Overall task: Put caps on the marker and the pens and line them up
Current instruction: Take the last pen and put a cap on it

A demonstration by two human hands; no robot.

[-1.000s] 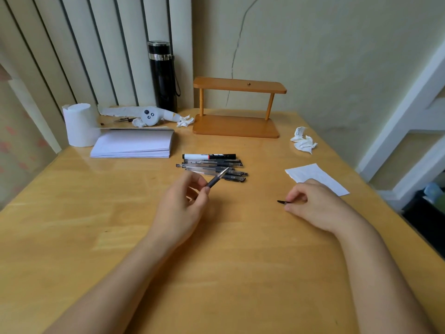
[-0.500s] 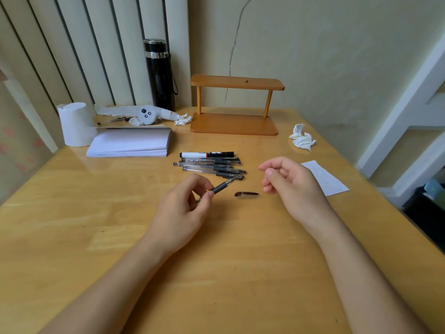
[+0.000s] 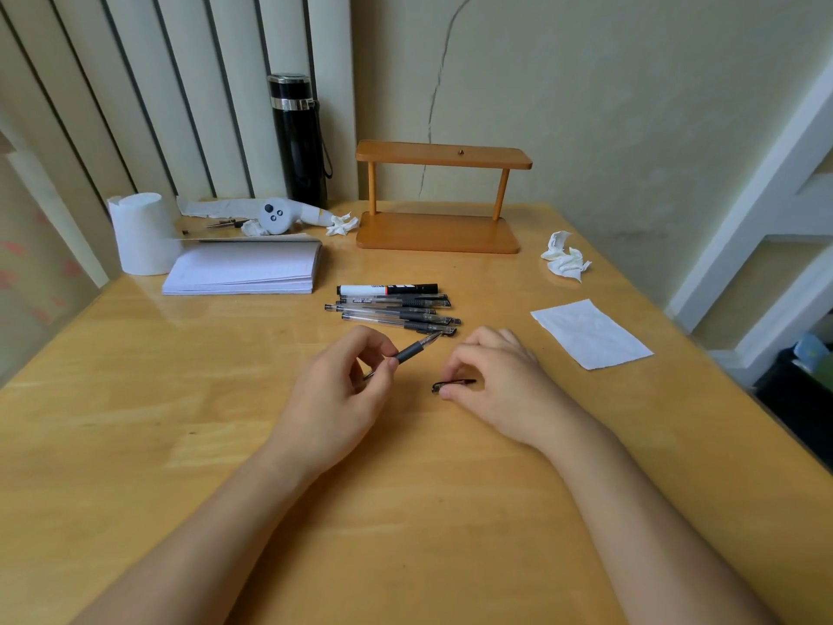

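Note:
My left hand [image 3: 342,390] grips an uncapped black gel pen [image 3: 412,350], tip pointing up and right. A small black pen cap [image 3: 453,384] lies on the wooden table [image 3: 180,399]. My right hand [image 3: 491,381] rests over it, thumb and forefinger pinched on the cap's ends. Behind the hands, a black-and-white marker [image 3: 387,289] lies capped, with several capped gel pens [image 3: 396,313] side by side below it.
A stack of white paper [image 3: 243,268], a paper roll [image 3: 142,234], a black flask [image 3: 297,137] and a small wooden shelf [image 3: 439,200] stand at the back. Crumpled tissue [image 3: 563,261] and a flat white sheet [image 3: 590,333] lie at the right.
My right hand dropped the cap on the table, lifted away, then came down again and pinched it. The left hand kept the pen, tilting it slightly.

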